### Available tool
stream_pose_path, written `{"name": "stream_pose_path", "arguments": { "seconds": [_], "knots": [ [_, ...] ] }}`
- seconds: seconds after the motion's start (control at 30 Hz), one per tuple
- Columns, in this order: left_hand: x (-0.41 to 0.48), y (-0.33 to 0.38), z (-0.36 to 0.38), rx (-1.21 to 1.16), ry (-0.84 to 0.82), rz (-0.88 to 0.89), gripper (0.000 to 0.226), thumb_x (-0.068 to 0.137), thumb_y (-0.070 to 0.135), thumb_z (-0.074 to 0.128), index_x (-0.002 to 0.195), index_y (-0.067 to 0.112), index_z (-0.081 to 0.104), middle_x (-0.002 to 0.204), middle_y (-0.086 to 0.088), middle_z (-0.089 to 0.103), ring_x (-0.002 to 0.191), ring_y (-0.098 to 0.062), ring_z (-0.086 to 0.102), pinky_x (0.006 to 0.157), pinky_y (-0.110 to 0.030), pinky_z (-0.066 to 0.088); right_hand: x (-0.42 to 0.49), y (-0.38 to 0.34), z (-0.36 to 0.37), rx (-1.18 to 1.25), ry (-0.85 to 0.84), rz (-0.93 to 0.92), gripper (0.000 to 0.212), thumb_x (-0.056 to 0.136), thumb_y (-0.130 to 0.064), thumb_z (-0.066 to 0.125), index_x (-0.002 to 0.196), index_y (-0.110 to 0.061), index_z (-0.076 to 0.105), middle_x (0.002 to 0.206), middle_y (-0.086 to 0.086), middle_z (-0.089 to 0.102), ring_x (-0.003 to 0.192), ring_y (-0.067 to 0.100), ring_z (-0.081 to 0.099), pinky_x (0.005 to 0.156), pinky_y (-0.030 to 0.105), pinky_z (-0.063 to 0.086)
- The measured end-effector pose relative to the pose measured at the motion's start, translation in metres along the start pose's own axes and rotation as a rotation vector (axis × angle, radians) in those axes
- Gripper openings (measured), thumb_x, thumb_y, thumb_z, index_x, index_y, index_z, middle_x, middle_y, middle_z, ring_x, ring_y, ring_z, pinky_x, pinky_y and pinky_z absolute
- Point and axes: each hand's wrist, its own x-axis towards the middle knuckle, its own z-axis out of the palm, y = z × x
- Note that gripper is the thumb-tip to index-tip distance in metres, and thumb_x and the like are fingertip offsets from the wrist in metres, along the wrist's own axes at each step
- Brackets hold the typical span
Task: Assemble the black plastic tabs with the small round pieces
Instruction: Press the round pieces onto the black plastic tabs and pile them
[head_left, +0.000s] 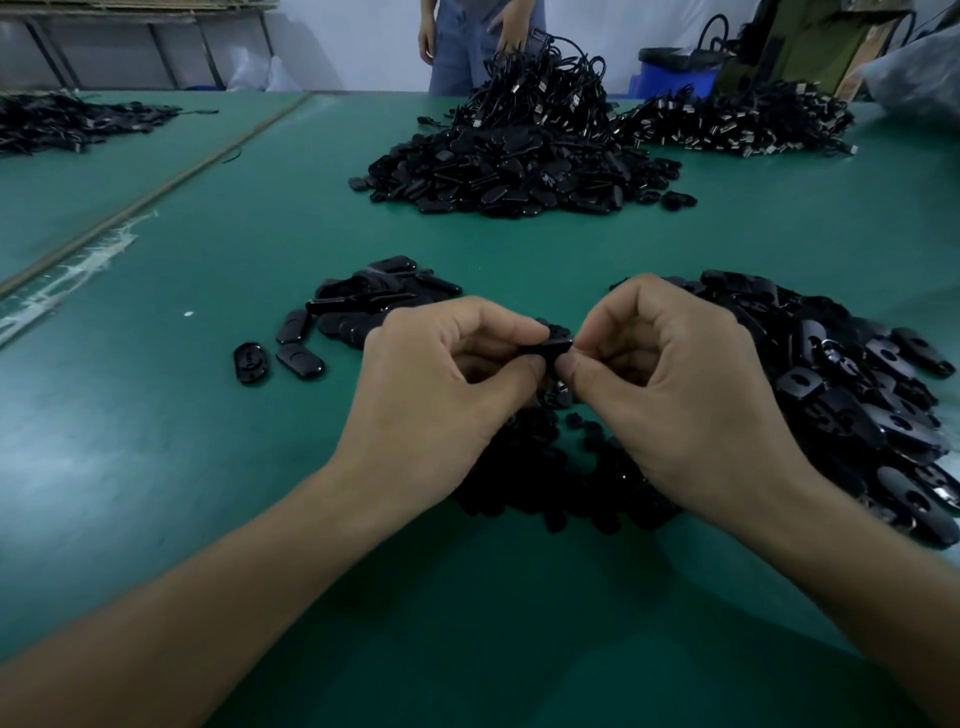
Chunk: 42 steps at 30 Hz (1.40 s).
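Head-worn, wide-angle; looks forward and down, close over the green table (171, 457), out to its far edge.

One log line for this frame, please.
step: assembling | left hand: pinches black tab | right hand: pinches tab's other end | small round pieces: heap beneath hands | loose tabs: heap at right

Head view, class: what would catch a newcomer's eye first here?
At centre, the left hand and right hand meet, pinching one black tab between them. Heaps of black parts surround them on the green table: a tall pile at the far side, a lower pile at the right.
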Motion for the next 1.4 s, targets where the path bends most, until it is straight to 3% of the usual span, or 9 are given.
{"name": "stream_pose_path", "arguments": {
  "seconds": [0.27, 0.53, 0.9, 1.2, 1.4],
  "knots": [
    [0.0, 0.003, -0.001, -0.066, 0.007, -0.077, 0.016, 0.08, 0.004, 0.078, 0.086, 0.019, 0.076, 0.077, -0.002, 0.077, 0.072, -0.021, 0.076, 0.072, -0.039, 0.064, 0.0, 0.0, -0.002, 0.04, -0.081, 0.005, 0.019, 0.084, -0.019, 0.073, 0.08, -0.032, 0.059, 0.078, -0.008, 0.069, 0.069, 0.011, 0.067, 0.062, 0.032, 0.058],
    [0.0, 0.008, -0.001, -0.186, 0.009, -0.136, 0.017, 0.085, -0.007, 0.072, 0.087, 0.01, 0.074, 0.08, -0.008, 0.078, 0.075, -0.022, 0.077, 0.067, -0.028, 0.062, 0.002, 0.001, -0.002, 0.107, -0.045, 0.047, 0.019, 0.087, -0.015, 0.075, 0.085, -0.032, 0.065, 0.082, -0.015, 0.07, 0.075, 0.005, 0.068, 0.068, 0.02, 0.055],
    [-0.001, 0.012, 0.0, -0.271, 0.006, -0.182, 0.017, 0.086, -0.008, 0.069, 0.085, 0.009, 0.073, 0.079, -0.011, 0.077, 0.074, -0.023, 0.076, 0.066, -0.026, 0.061, 0.004, -0.002, -0.004, 0.165, -0.06, 0.062, 0.019, 0.086, -0.009, 0.073, 0.082, -0.027, 0.074, 0.074, -0.011, 0.073, 0.066, 0.005, 0.068, 0.066, 0.02, 0.056],
    [-0.002, 0.009, 0.002, -0.226, -0.01, -0.137, 0.018, 0.085, -0.008, 0.071, 0.088, 0.01, 0.074, 0.081, -0.01, 0.077, 0.078, -0.026, 0.076, 0.069, -0.029, 0.062, 0.002, -0.003, -0.003, 0.111, -0.066, 0.014, 0.024, 0.088, -0.008, 0.072, 0.083, -0.031, 0.072, 0.078, -0.016, 0.073, 0.072, 0.005, 0.071, 0.068, 0.02, 0.056],
    [-0.001, 0.006, 0.002, -0.163, -0.01, -0.105, 0.022, 0.085, -0.007, 0.072, 0.088, 0.014, 0.076, 0.081, -0.006, 0.078, 0.078, -0.024, 0.077, 0.072, -0.034, 0.063, 0.001, -0.004, -0.002, 0.06, -0.089, -0.027, 0.027, 0.088, -0.008, 0.071, 0.083, -0.035, 0.07, 0.077, -0.02, 0.072, 0.071, 0.002, 0.07, 0.063, 0.012, 0.052]
  ]
}}
